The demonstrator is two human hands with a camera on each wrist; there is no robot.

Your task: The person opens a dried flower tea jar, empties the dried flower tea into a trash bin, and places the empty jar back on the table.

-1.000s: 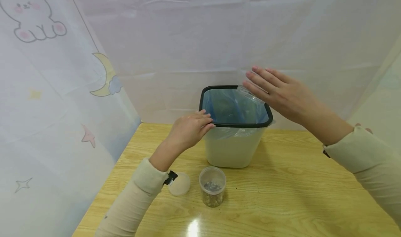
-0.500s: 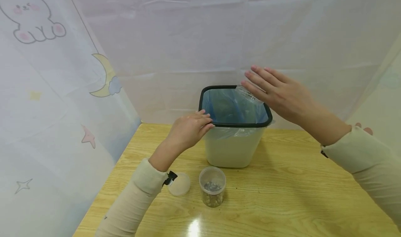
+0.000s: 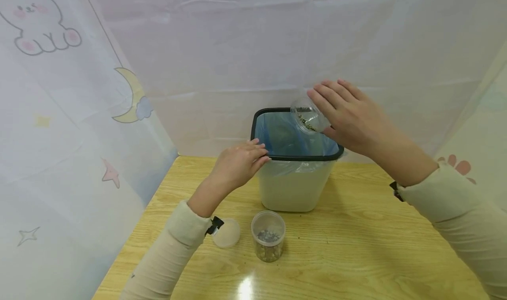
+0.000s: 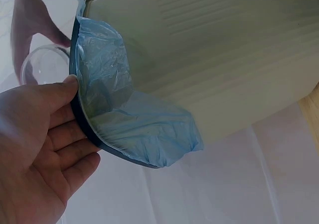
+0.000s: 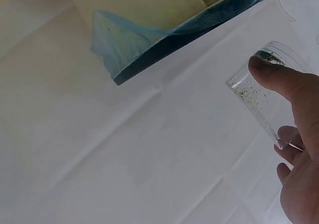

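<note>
My right hand (image 3: 352, 121) grips a clear plastic jar (image 3: 306, 117), tilted over the far right part of the bin's opening. Green-brown bits cling inside the jar; in the right wrist view my thumb and fingers hold the jar (image 5: 256, 92) from both sides. A pale trash bin (image 3: 293, 185) with a black rim and blue liner bag (image 4: 144, 127) stands on the table. My left hand (image 3: 241, 163) holds the rim at its near left corner, and in the left wrist view the thumb of that hand (image 4: 35, 134) lies against the rim with the fingers beyond it.
In front of the bin stands an uncovered clear jar (image 3: 268, 242) with greyish pieces inside. A round translucent lid (image 3: 227, 233) lies left of it, by my left wrist. Printed white sheeting (image 3: 222, 62) hangs behind and beside the wood-grain table (image 3: 376, 229).
My right hand has turned, and the jar in it shows more now, a little farther left over the bin, with bits visible inside. The left hand stays at the rim.
</note>
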